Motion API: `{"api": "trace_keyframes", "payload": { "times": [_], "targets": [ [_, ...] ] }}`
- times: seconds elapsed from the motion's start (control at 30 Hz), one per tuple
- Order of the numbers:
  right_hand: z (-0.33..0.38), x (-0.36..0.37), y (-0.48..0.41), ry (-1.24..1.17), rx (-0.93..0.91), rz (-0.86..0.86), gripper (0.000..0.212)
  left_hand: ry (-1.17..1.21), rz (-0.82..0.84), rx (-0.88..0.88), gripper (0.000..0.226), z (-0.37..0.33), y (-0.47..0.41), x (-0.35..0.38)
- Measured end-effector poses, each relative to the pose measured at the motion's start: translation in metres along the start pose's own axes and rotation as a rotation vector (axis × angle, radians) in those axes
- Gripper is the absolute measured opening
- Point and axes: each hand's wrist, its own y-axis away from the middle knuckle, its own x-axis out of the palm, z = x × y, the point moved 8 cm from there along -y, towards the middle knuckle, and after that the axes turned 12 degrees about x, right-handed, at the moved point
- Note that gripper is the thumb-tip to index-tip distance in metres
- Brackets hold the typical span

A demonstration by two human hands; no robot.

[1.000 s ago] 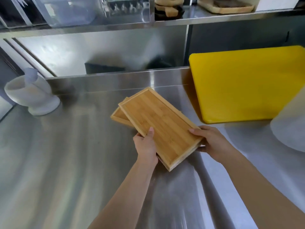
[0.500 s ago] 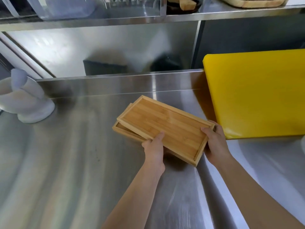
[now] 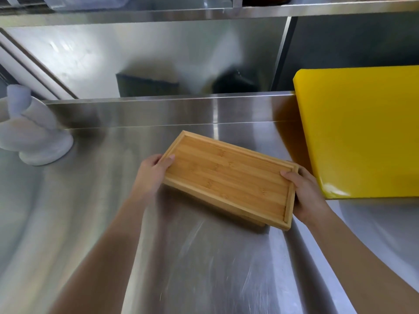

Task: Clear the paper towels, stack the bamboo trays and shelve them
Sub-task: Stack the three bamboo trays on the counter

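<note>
The left hand (image 3: 154, 171) holds the left end of the top bamboo tray (image 3: 229, 177). The right hand (image 3: 303, 193) holds its right end, with the thumb over the rim. A second tray (image 3: 254, 219) peeks out from under the near edge, so the two sit one on the other. They are in the middle of the steel bench (image 3: 204, 268), near its back edge.

The trays do not line up yet. If the stack is lifted like this, the bottom tray could slip out and bang on the bench. I cannot tell if the fingers reach under it.

The yellow cutting board (image 3: 362, 132) is just beside the right hand. A swing that way could bump it. A white mortar (image 3: 34, 137) sits far off at the left edge.

No paper towels show here. I can see no words or labels on anything.
</note>
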Motion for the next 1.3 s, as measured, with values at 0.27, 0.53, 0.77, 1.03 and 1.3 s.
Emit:
{"api": "trace_keyframes", "payload": {
  "times": [0.27,0.53,0.77,1.03,1.3],
  "targets": [
    [0.016,0.009,-0.005,0.008,-0.125,-0.115,0.039,0.108,0.204,-0.141,0.02,0.017,-0.025,0.01],
    [0.002,0.01,-0.009,-0.018,-0.124,-0.15,0.033,0.188,0.194,-0.207,0.013,0.026,-0.018,0.019],
    [-0.015,0.006,-0.019,0.013,-0.107,-0.201,0.048,0.204,0.177,-0.152,0.03,0.03,-0.029,0.018],
    [-0.015,0.006,-0.026,0.036,-0.115,-0.244,0.05,0.089,0.252,-0.088,0.029,0.026,-0.035,0.019],
    [-0.014,0.006,-0.026,0.063,-0.14,-0.25,0.045,0.021,0.24,-0.103,0.027,0.03,-0.035,0.017]
  ]
}}
